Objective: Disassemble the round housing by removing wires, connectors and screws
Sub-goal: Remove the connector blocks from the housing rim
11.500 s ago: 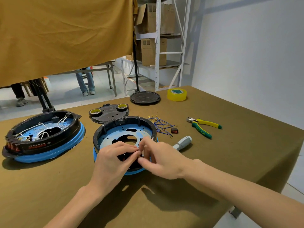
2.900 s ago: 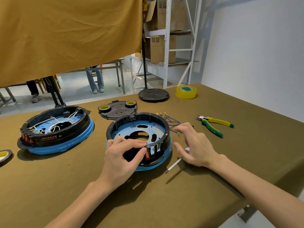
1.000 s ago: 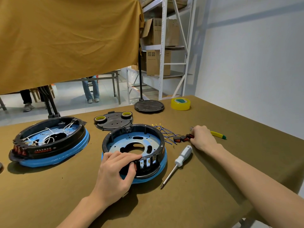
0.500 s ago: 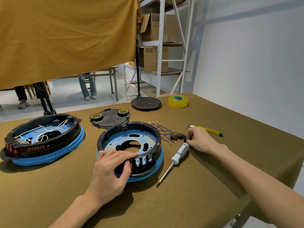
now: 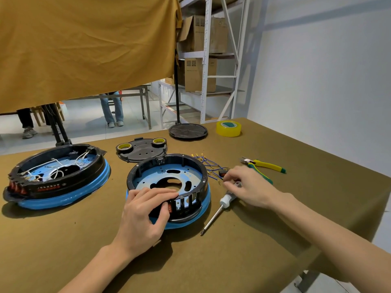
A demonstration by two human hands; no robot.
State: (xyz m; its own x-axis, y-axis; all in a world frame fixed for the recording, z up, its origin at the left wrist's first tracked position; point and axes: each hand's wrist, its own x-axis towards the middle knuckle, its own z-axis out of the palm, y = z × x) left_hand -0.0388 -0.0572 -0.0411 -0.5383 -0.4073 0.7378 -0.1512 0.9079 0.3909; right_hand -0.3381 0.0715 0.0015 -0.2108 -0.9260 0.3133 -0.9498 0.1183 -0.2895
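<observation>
On the counter [image 5: 296, 218], covered in olive cloth, two round housings are sitting. At left, the wired housing [image 5: 57, 176] is lying untouched, white leads looping inside it, so that unit looks wholly undone. Nearer the middle, the open housing [image 5: 169, 182] is showing a bare blue plate with no wiring left inside, so I judge its wire removal largely finished; whether screws remain is too small to tell. Its black cover [image 5: 141, 150] is lying just behind. The left hand [image 5: 143, 216] is gripping the near rim, thumb pressing a red connector there. The right hand [image 5: 247, 187], fingers curling, is resting over the screwdriver [image 5: 220, 210] handle; a firm grip is unclear. Blue wires [image 5: 209, 166] are lying beside it.
</observation>
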